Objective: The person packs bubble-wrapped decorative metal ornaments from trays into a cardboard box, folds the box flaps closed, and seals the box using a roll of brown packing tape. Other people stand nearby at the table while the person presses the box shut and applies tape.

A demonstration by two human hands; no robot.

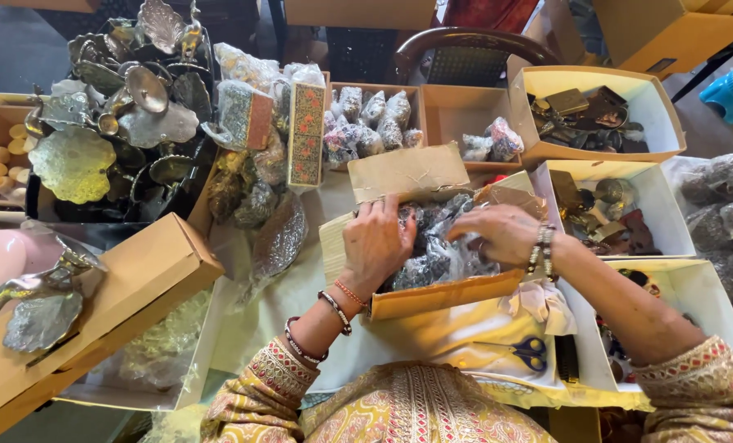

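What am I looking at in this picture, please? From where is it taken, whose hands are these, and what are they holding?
There is one picture, from a camera worn on a person's head, looking down at their own two bare hands. No machine is involved. The left hand and the right hand both reach into an open cardboard box filled with small items wrapped in clear plastic; whether either hand grips one cannot be told. Around it lie other boxes: some with dark metal pieces, some with more wrapped items. At the left is a pile of silver-coloured metal dishes. Blue-handled scissors lie near the person.
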